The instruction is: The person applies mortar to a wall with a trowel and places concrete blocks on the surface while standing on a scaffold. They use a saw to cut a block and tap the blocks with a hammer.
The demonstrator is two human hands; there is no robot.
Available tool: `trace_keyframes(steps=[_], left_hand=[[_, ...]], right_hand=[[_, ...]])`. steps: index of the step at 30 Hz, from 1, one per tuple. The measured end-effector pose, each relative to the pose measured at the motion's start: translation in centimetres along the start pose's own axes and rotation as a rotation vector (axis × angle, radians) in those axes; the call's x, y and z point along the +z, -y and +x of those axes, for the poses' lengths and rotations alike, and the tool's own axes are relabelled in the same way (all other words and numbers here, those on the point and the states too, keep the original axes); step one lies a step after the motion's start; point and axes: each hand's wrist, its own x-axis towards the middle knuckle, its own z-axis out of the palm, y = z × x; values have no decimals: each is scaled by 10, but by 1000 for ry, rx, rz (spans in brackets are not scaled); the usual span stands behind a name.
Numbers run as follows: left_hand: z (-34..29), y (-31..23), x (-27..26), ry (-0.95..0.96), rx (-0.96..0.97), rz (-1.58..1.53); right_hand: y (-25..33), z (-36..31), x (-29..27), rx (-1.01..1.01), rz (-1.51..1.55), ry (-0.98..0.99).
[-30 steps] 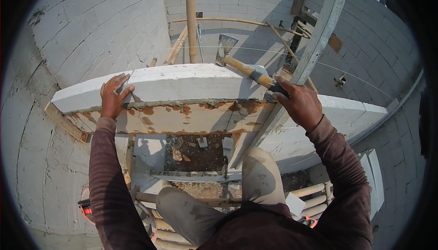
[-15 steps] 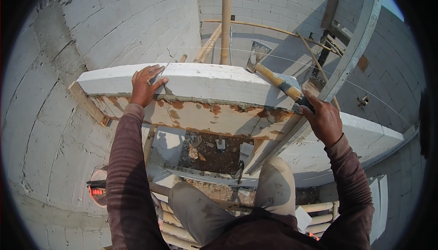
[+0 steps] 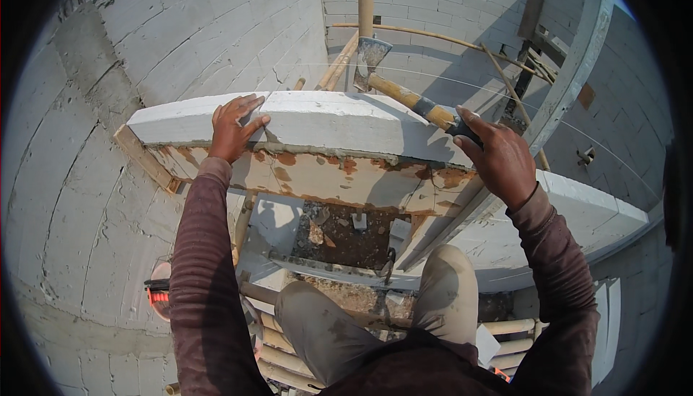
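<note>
My left hand (image 3: 234,129) lies on a long white block (image 3: 346,127), its fingers stretched over the top edge beside a joint. The block rests on a mortar bed above a mortar-stained board (image 3: 310,179). On the right, my right hand (image 3: 505,163) is wrapped round the dark grip of a hatchet (image 3: 410,98) with a pale wooden handle. The hatchet points up and left, its flared grey head above the block's far edge; I cannot tell whether it touches.
A metal channel (image 3: 567,82) leans up at the right, beside a taut string. An upright bamboo pole (image 3: 366,2) stands behind the block. Below are bamboo scaffold poles (image 3: 278,338), rubble (image 3: 339,233) and a pinkish bucket (image 3: 160,302) at the left.
The hatchet has moved left and up along the block, with my right hand shifting slightly the same way. My left hand stays on the block. The whole view has shifted slightly.
</note>
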Motion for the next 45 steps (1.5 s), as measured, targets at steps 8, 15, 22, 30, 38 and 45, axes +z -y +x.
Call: trace_keyframes(steps=[8, 15, 22, 30, 38, 45], left_hand=[[0, -4, -5, 3, -16, -27], [-3, -14, 2, -11, -8, -40], [-10, -11, -9, 21, -16, -32], [-2, 8, 29, -168, 13, 45], [-7, 21, 13, -93, 22, -44], [-12, 3, 2, -45, 31, -52]], right_hand=[[65, 56, 12, -107, 17, 72], [51, 51, 11, -134, -25, 103], [25, 13, -7, 56, -5, 69], [-16, -25, -1, 97, 56, -31], [-16, -23, -17, 90, -48, -32], [-52, -53, -57, 145, -165, -46]])
